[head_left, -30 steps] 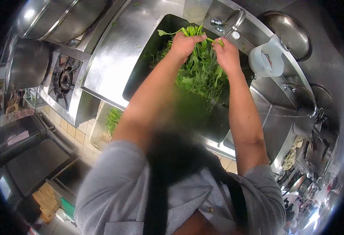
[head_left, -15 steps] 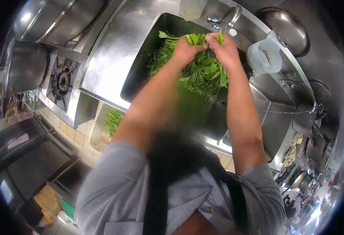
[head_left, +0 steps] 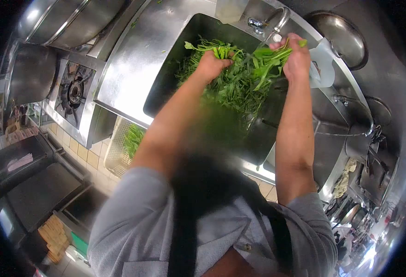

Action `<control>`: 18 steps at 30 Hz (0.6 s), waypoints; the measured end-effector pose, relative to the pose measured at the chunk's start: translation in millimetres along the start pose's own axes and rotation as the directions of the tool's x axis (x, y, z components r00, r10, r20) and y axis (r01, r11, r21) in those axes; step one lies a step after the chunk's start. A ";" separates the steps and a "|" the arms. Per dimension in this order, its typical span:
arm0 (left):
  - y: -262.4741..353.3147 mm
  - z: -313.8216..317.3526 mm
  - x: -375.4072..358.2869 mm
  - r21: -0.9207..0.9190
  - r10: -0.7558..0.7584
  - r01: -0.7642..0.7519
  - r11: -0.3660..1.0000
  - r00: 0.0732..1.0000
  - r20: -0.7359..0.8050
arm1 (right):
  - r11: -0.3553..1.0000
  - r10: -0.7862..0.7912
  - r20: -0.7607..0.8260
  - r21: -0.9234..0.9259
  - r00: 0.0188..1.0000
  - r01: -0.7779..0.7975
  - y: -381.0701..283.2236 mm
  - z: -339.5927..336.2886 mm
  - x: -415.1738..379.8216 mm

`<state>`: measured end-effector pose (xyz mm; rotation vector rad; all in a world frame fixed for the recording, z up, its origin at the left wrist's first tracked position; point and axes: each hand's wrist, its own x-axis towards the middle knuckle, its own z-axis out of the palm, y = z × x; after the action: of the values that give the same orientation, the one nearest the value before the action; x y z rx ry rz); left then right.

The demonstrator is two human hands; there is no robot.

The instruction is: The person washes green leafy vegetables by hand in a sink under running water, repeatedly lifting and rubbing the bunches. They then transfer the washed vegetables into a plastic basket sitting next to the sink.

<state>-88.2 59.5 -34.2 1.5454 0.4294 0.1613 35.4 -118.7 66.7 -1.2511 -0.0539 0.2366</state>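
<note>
Long leafy greens fill much of the dark sink basin. Over the basin's far part, my left hand is closed around a bunch of green stems, with a leaf sticking out to the left. My right hand is raised at the basin's right side, near the faucet. It grips a smaller bunch of leafy greens, whose leaves hang to the left over the sink. Both bunches are apart from each other.
A faucet curves over the sink's far edge. Beside it hangs a translucent plastic container. A cream plastic basket with more greens stands below the counter at left. A gas burner lies further left.
My hands were close together on one bunch; now they are apart. The right hand has moved right with part of the greens, while the left has shifted slightly left and nearer.
</note>
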 end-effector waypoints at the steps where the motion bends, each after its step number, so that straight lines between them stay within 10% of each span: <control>1: 2.4 2.0 0.3 -0.001 0.000 0.000 1.000 1.000 0.001 | 0.997 0.047 0.066 -0.071 0.997 -0.043 3.2 -2.3 -0.1; 5: 12.3 10.6 5.2 0.028 0.043 -0.044 0.999 0.998 0.045 | 0.629 0.092 0.253 -0.765 0.963 0.141 26.8 17.2 -20.7; 9: 9.1 17.4 11.9 0.081 0.054 -0.064 0.995 0.992 0.118 | 0.587 0.066 0.353 -0.770 0.933 0.250 57.4 14.6 -15.7; 13: 15.3 13.9 4.6 0.034 -0.018 0.015 0.999 0.995 0.098 | 0.747 0.016 -0.011 -0.665 1.000 -0.020 40.9 9.8 -8.0; 18: -4.4 11.4 11.6 -0.246 0.030 -0.004 0.969 0.994 0.103 | 0.437 -0.439 0.051 -0.860 0.897 0.263 38.8 -26.5 20.1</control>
<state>-74.1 52.9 -40.9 1.3073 0.3000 0.1400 53.7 -127.8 19.8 -2.2308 -0.3118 -0.3495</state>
